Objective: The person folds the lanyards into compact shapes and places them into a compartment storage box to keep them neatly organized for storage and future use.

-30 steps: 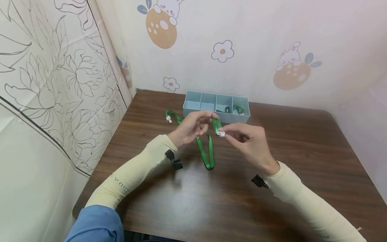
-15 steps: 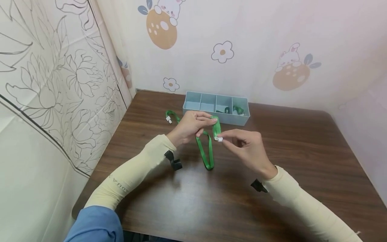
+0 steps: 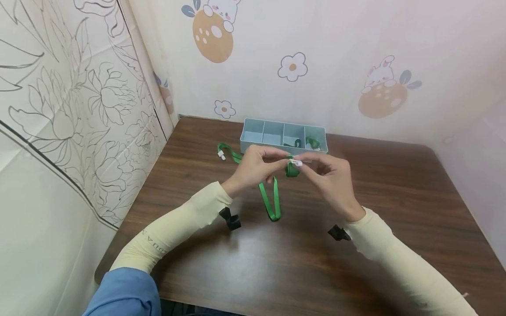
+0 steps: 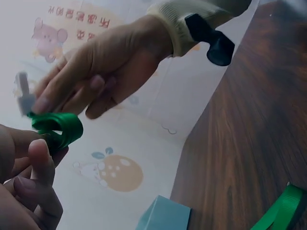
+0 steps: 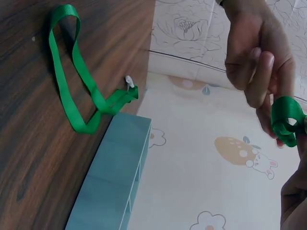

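A green ribbon lanyard (image 3: 292,170), wound into a small flat coil, is held up between both hands over the table. Its white plastic clip (image 3: 295,163) juts out at the top of the coil. My left hand (image 3: 254,169) pinches the coil between thumb and fingers; in the left wrist view the coiled ribbon (image 4: 72,128) shows a hollow middle. From the other side my right hand (image 3: 332,182) pinches the lanyard at its clip end with thumb and index finger. Below the hands a second green lanyard (image 5: 64,96) lies loosely looped on the wood.
Behind the hands stands a pale blue box (image 3: 248,144) with several compartments; green lanyards (image 3: 313,142) lie in the two right ones. The loose lanyard's white clip (image 3: 222,155) lies left of the box. The brown wooden table (image 3: 253,272) meets a patterned curtain at the back.
The hanging strip of ribbon between the hands has been wound into the coil. The right hand has come up and the two hands are now closer together.
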Demonstrator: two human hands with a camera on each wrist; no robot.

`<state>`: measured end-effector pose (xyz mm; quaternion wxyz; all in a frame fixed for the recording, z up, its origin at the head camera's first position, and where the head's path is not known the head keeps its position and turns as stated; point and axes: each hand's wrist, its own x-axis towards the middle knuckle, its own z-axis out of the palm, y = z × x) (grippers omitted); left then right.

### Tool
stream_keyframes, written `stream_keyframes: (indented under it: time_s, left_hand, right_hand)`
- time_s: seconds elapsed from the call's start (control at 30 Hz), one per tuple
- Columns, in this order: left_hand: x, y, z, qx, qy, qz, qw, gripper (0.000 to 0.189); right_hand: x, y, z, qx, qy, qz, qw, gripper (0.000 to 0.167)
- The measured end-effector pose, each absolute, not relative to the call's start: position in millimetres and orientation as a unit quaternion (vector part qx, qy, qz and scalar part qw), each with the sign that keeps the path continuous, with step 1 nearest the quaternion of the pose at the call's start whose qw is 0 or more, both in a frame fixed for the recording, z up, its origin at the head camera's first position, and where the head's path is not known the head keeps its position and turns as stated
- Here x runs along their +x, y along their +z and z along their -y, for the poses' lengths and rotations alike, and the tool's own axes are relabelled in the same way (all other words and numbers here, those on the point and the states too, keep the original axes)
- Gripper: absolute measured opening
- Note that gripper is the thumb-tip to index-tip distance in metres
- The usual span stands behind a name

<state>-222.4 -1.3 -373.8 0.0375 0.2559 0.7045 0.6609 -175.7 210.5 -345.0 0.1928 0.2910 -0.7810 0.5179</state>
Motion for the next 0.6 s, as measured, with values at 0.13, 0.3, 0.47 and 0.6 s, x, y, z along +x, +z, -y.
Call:
stream_keyframes:
  time_s: [0.13, 0.3, 0.47, 0.6]
  left_hand:
    - [-220, -371, 1, 0.264, 0.663, -0.7, 0.016, 0.018]
    - [-228, -370, 4, 0.225, 0.705, -0.673, 0.0, 0.019]
    - [-236, -370, 7, 0.171, 0.751, -0.637, 0.036, 0.016]
    - [-237, -371, 7, 0.141, 0.775, -0.612, 0.076, 0.015]
  right_hand:
    - [-172, -339, -208, 0.286, 0.526, 0.781, 0.178, 0.024]
    - [-169, -344, -208, 0.319, 0.532, 0.767, 0.16, 0.028]
    - [-171, -356, -207, 0.377, 0.51, 0.752, 0.179, 0.032]
    - [-173, -362, -203, 0.427, 0.477, 0.737, 0.217, 0.033]
